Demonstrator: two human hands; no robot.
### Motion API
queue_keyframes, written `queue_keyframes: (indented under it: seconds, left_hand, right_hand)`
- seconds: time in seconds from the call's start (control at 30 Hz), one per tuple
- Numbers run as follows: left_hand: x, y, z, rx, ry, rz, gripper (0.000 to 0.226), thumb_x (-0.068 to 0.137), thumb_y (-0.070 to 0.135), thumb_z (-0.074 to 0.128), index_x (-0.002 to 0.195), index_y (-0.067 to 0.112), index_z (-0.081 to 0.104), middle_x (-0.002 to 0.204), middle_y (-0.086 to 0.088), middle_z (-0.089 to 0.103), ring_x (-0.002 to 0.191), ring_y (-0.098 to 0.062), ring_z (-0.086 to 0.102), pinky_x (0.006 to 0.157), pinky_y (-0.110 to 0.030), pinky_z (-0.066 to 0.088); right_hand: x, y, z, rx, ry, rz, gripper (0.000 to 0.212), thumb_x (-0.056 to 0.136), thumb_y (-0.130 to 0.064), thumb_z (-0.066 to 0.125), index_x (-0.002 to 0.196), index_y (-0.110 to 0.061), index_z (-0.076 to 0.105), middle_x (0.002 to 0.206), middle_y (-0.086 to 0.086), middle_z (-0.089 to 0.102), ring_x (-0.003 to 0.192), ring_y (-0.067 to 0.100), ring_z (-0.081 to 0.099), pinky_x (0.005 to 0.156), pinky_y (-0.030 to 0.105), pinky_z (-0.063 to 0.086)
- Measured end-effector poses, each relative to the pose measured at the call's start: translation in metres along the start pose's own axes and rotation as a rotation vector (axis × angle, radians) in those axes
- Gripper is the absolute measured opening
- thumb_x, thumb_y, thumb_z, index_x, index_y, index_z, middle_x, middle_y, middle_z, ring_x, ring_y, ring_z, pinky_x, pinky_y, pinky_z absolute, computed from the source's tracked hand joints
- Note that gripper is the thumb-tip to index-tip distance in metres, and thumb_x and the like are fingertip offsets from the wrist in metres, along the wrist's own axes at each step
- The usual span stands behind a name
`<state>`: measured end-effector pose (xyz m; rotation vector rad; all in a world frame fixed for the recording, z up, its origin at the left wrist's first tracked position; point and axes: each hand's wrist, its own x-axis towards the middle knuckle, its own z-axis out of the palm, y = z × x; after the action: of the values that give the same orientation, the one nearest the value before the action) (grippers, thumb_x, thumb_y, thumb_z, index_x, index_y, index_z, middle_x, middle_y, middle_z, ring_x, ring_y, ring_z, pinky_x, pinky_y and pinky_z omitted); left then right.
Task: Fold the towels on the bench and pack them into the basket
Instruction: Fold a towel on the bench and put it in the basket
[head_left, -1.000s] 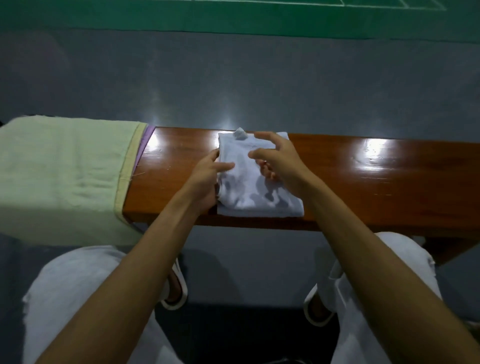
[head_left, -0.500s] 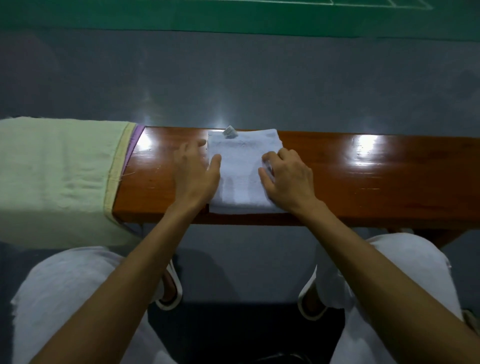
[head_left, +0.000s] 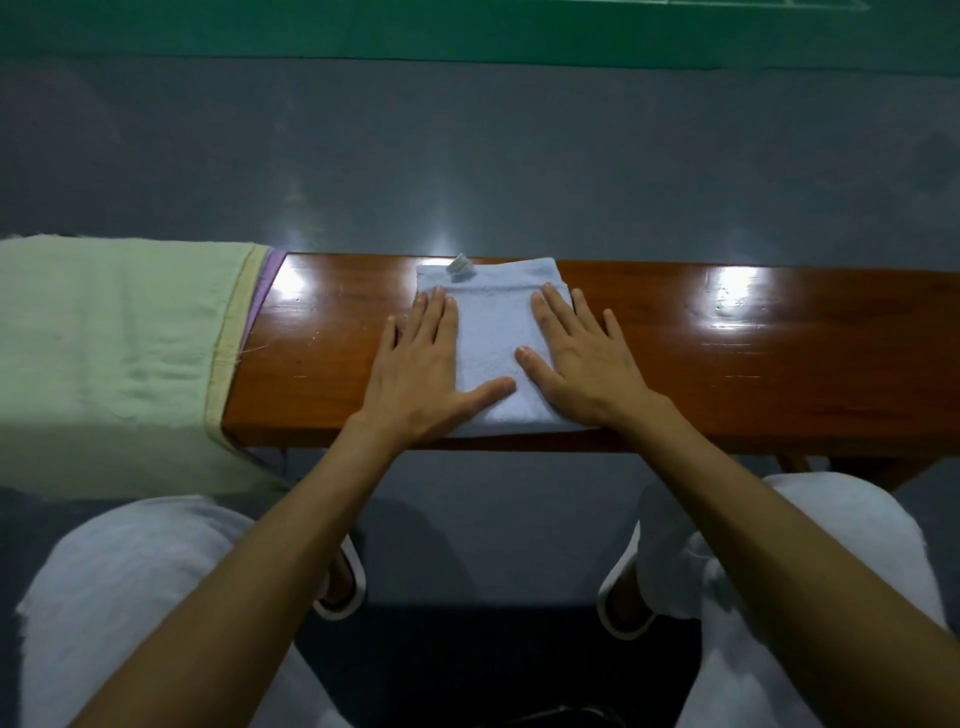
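Note:
A small pale blue towel, folded into a rectangle with a tag at its far edge, lies on the glossy brown wooden bench. My left hand lies flat with straight fingers on the towel's left edge, the thumb stretched across its near part. My right hand presses flat on the towel's right side, fingers spread and partly on the bench. A pale green towel drapes over the bench's left end, with a purple towel peeking out beneath it. No basket is in view.
Grey floor lies beyond the bench, with a green court surface at the top. My knees in white trousers and white shoes sit below the bench's near edge. The bench's right half carries nothing.
Both hands went from curled at the towel's sides to flat and spread, sliding forward over the folded towel. The towel now lies smoother and squarer.

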<state>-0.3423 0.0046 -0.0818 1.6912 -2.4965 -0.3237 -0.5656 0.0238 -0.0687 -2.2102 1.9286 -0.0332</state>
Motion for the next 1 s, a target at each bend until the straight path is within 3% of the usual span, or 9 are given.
queue_keyframes:
  seconds: [0.53,0.6,0.67,0.73,0.83,0.93,1.0]
  left_hand:
    - [-0.004,-0.01,-0.003,-0.073,0.007,0.021,0.132,0.07,0.104,0.016,0.164,0.014,-0.006,0.171,-0.002,-0.015,0.158,-0.02,-0.015,0.127,-0.055,-0.002]
    - [-0.006,-0.011,-0.004,-0.135,0.06,0.064,0.126,0.075,0.1,0.026,0.165,0.014,0.006,0.173,-0.003,-0.004,0.159,-0.022,-0.005,0.128,-0.054,0.005]
    - [-0.01,-0.01,-0.008,-0.252,0.185,0.127,0.107,0.081,0.089,0.046,0.158,0.017,0.031,0.167,-0.004,0.023,0.152,-0.025,0.025,0.122,-0.049,0.03]
    - [-0.014,-0.008,-0.013,-0.371,0.292,0.18,0.083,0.083,0.075,0.062,0.144,0.02,0.049,0.149,-0.004,0.043,0.131,-0.018,0.046,0.104,-0.037,0.049]
    - [-0.024,-0.01,-0.018,-0.409,0.313,0.233,0.058,0.088,0.055,0.07,0.133,0.02,0.058,0.134,-0.002,0.053,0.116,-0.012,0.052,0.093,-0.03,0.054]
    - [-0.035,-0.016,-0.014,-0.355,0.272,0.249,0.04,0.102,0.044,0.057,0.135,0.021,0.058,0.135,0.001,0.055,0.118,-0.012,0.052,0.094,-0.039,0.056]
    - [-0.042,-0.018,-0.008,-0.276,0.238,0.25,0.046,0.105,0.049,0.048,0.142,0.022,0.054,0.145,0.003,0.052,0.129,-0.013,0.048,0.102,-0.044,0.051]
  right_hand:
    - [-0.001,0.005,0.005,0.061,0.042,0.048,0.087,0.098,-0.074,0.018,0.164,-0.023,-0.006,0.171,-0.003,-0.012,0.157,0.024,-0.012,0.126,0.057,-0.001]
    - [-0.003,0.005,0.004,0.134,0.071,0.056,0.088,0.096,-0.074,0.021,0.163,-0.025,-0.009,0.171,-0.002,-0.011,0.158,0.024,-0.009,0.126,0.055,0.0]
    - [-0.007,0.004,0.002,0.244,0.132,0.056,0.089,0.096,-0.071,0.028,0.163,-0.026,-0.009,0.172,0.0,-0.007,0.158,0.025,-0.002,0.127,0.053,0.004]
    - [-0.01,0.005,-0.001,0.356,0.237,0.035,0.089,0.097,-0.064,0.044,0.164,-0.023,0.002,0.172,0.002,0.007,0.157,0.027,0.014,0.126,0.049,0.017]
    - [-0.02,0.01,-0.009,0.443,0.393,-0.064,0.069,0.091,-0.049,0.061,0.149,-0.015,0.044,0.149,0.008,0.049,0.133,0.022,0.049,0.111,0.045,0.047]
    - [-0.033,0.014,-0.01,0.411,0.348,-0.195,0.041,0.091,-0.04,0.066,0.124,-0.014,0.063,0.123,0.005,0.063,0.109,0.015,0.055,0.092,0.043,0.055]
    - [-0.041,0.016,-0.005,0.369,0.245,-0.239,0.049,0.09,-0.047,0.068,0.128,-0.017,0.061,0.132,0.003,0.06,0.118,0.016,0.053,0.099,0.042,0.053]
